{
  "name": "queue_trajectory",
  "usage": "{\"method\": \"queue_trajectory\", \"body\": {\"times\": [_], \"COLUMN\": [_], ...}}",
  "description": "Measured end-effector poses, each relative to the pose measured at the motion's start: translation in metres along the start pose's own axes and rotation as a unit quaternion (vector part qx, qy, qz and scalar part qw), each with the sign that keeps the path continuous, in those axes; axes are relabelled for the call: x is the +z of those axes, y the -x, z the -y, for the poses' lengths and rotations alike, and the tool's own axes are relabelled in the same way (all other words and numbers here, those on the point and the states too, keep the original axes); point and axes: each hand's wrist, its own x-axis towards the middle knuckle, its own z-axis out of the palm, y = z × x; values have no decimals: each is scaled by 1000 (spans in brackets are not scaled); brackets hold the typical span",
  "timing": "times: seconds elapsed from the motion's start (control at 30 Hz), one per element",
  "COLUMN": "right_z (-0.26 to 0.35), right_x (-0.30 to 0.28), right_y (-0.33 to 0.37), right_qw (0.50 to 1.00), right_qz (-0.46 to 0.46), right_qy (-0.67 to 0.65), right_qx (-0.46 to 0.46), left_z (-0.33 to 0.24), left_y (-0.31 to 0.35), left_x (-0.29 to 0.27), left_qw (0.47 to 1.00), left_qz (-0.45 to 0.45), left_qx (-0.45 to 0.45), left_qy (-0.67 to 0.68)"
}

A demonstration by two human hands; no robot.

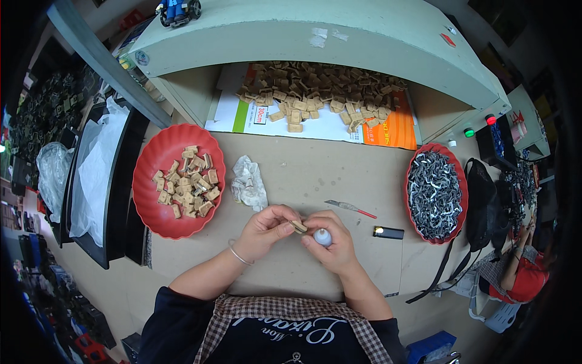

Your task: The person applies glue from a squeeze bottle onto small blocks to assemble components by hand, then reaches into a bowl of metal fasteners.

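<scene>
Between thumb and fingers, my left hand (265, 232) pinches a small tan block (297, 226) with a dark edge. My right hand (337, 247) is closed round a small white squeeze bottle (322, 237), which looks like a glue bottle. Its fingertips come close to the block; whether they touch it I cannot tell. To the left, a red scalloped bowl (144, 211) holds similar tan blocks (189, 185). A crumpled white tissue (248, 183) lies beyond my left hand. Past my right hand are a craft knife (353, 209) with a red handle and a black lighter (388, 232).
At the right stands a red bowl (463, 203) of grey curved pieces (433, 194). Many tan blocks (297, 115) lie on printed cardboard (225, 115) under a pale green shelf (339, 42). Black trays (115, 242) stand at the left. A co-worker (526, 273) sits far right.
</scene>
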Motion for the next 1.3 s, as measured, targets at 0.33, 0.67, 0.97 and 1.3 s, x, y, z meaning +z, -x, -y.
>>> {"method": "queue_trajectory", "body": {"times": [0.33, 0.67, 0.97, 1.3], "right_z": [5, 3, 2, -5], "right_x": [1, 5, 6, 9], "right_y": [-1, 0, -1, 2], "right_qw": [1000, 998, 999, 997], "right_qz": [22, 12, -10, -17], "right_qy": [9, -9, 26, -30], "right_qx": [14, 62, 21, 73], "left_z": [1, 6, 9, 6], "left_y": [2, 2, 1, -1], "left_x": [4, -2, -1, 6], "left_qw": [999, 999, 998, 994], "left_qz": [-13, -23, -30, -46], "left_qx": [-33, -46, -21, -29], "left_qy": [29, -4, 48, 98]}}
